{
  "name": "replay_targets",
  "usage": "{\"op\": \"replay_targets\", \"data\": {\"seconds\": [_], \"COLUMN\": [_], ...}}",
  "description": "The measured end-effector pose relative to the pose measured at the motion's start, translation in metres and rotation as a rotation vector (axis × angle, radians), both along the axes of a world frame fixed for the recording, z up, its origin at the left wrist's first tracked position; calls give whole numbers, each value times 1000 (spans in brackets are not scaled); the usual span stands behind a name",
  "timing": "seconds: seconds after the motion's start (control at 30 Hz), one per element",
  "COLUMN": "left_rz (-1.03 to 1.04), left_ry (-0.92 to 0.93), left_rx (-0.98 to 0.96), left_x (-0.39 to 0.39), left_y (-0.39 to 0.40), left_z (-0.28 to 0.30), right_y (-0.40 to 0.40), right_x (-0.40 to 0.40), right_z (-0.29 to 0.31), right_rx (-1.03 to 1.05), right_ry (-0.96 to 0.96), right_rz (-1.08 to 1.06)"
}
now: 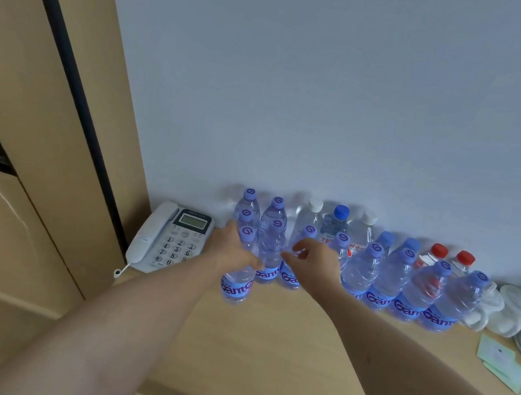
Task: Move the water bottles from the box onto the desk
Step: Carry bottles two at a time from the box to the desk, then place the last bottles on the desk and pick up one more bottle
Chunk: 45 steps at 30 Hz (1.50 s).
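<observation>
Several clear water bottles with purple caps and blue labels (387, 282) stand in rows on the wooden desk (296, 343) against the wall. My left hand (232, 248) is wrapped around the upper part of one such bottle (237, 283) at the row's left front. My right hand (313, 262) hovers just to its right, fingers curled apart around the top of another bottle (290, 279); whether it grips that bottle is unclear. The box is out of view.
A white desk phone (172, 237) sits left of the bottles beside a tall wooden panel (61, 92). White cups and a kettle (517, 312) stand at the right, with green paper slips (501, 361) in front. Red-capped (439, 251), white-capped and blue-capped bottles stand behind.
</observation>
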<state>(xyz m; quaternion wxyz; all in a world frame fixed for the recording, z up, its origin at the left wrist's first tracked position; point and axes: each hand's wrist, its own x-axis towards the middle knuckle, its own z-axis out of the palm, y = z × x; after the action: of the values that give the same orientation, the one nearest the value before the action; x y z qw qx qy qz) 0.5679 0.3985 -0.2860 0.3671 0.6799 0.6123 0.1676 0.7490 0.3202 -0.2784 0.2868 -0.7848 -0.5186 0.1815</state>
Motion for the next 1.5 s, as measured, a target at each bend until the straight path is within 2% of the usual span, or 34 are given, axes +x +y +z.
{"op": "replay_targets", "data": {"seconds": [0.3,0.53,0.7,0.93,1.23,1.5], "left_rz": [78,160,113,87,-80,-328], "left_ry": [29,-28,-68,-76,97,81], "left_rx": [41,14,-41,4,357,477], "left_x": [0,-4,-12,-15,12,107], "left_y": [10,7,9,5,-12,-80], "left_z": [-18,-31,-28,-25,44,117], "right_y": [9,13,12,3,-30,-113], "right_x": [-9,-9,-14,-23,-9,54], "right_z": [-14,-17,-15,-7,33,83], "right_rx": [-31,-46,-49,-42,-52,8], "right_ry": [18,22,17,9,-51,-120], "right_rz": [-7,-24,-25,-32,-89,-235]}}
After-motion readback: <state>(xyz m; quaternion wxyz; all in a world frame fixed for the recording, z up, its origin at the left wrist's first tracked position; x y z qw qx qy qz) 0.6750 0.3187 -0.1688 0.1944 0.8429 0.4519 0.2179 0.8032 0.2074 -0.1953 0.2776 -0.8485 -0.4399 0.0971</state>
